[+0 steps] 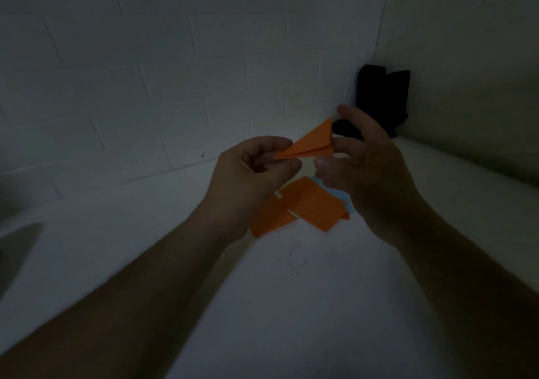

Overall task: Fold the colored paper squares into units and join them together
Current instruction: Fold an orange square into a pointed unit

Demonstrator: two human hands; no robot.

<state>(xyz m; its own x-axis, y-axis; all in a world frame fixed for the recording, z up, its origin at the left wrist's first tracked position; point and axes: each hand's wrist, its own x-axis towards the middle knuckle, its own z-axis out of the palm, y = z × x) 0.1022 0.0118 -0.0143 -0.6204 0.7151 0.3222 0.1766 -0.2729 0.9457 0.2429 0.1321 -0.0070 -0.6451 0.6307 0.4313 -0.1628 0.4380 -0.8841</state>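
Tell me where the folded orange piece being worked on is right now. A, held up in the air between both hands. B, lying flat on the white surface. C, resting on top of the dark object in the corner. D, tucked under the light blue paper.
A: the folded orange piece is off the surface, its left tip pinched by the left hand and its right end held by the right hand.

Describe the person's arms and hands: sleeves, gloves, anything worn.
Both forearms are bare to the frame's lower edge, with no sleeves showing. The left hand and right hand wear no gloves. No watch, ring or bracelet shows, though the dim light could hide small items.
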